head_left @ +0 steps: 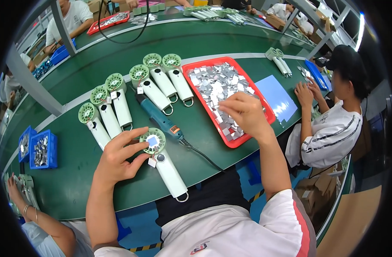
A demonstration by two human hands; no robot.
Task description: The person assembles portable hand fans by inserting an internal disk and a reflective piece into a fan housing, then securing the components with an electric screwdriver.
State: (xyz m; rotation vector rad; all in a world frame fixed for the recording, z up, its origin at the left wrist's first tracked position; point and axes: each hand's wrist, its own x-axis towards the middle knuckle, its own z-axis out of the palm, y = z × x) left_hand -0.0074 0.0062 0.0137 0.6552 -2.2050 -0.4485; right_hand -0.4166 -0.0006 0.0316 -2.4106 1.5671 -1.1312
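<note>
A pale green and white handheld fan (170, 171) lies at the table's near edge, its round head away from me and its metal loop toward me. My left hand (119, 158) grips the fan head with thumb and fingers. A small bluish-white square sits at the middle of that head, and a small white tag hangs beside it. Over the red tray (228, 144), heaped with small silvery and white square pieces (217, 85), my right hand (247, 113) is closed in a pinch. Whatever its fingertips hold, if anything, cannot be made out.
Several similar fans (153, 91) stand in a row beyond, around a teal electric screwdriver (159, 118) with a black cord. Blue bins (44, 150) of metal parts are at left. Right of the tray lies a blue sheet (276, 98); a co-worker (328, 124) sits beyond it.
</note>
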